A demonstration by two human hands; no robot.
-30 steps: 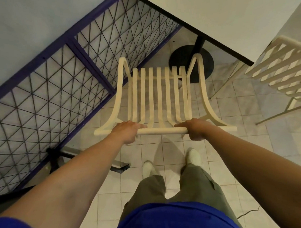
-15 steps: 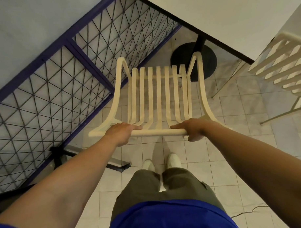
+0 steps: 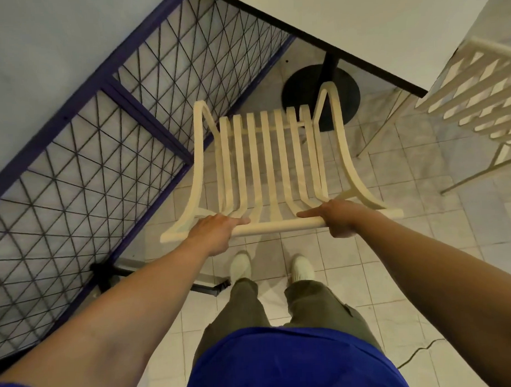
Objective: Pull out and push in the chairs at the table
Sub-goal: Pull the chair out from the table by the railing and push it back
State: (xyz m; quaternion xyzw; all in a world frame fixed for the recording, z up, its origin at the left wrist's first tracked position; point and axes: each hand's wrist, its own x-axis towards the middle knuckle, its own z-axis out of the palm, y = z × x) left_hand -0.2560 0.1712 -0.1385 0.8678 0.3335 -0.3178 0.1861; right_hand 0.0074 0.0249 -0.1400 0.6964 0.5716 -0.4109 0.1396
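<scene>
Cream slatted chair [image 3: 267, 164] was gripped at its top rail by the left hand [image 3: 213, 234] and right hand [image 3: 340, 219], fingertips hidden beneath. Beyond the grip stood the white table [image 3: 373, 24], its top cut off; rightward, a second chair [image 3: 476, 93] was cropped.

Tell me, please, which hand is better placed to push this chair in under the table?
Right, by a little. The right hand wraps the chair's top rail on the side nearer the table, while the left hand lies over the rail beside the fence. Both grip, so pushing with both seems steadiest.
</scene>
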